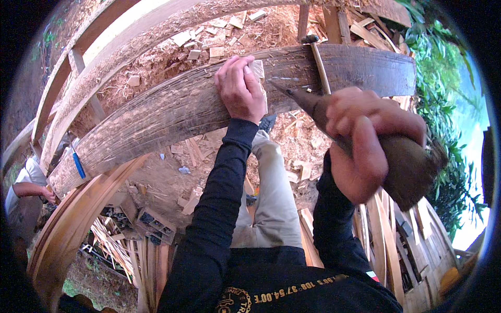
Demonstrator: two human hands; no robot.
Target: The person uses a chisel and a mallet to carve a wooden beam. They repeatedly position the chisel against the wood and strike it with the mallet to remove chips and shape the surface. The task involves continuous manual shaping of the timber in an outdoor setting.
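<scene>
My left hand [240,88] is closed around a small pale wood block [259,69], pressing it upright against the top of a long weathered plank [182,99]. My right hand [365,133] is wrapped around the thick brown handle [412,169] of what looks like a machete, blurred by motion. Its dark blade [305,100] points away, toward the plank, with the tip just right of the block. A hammer [320,68] lies across the plank beyond my right hand, its head at the far edge.
Another person's hand [48,195] is near the plank's left end, close to a blue-handled tool [78,165]. Cut wood offcuts [216,51] and shavings cover the ground. Curved timber ribs [78,99] rise at the left. Boards [389,229] lean at the lower right, below green leaves [441,68].
</scene>
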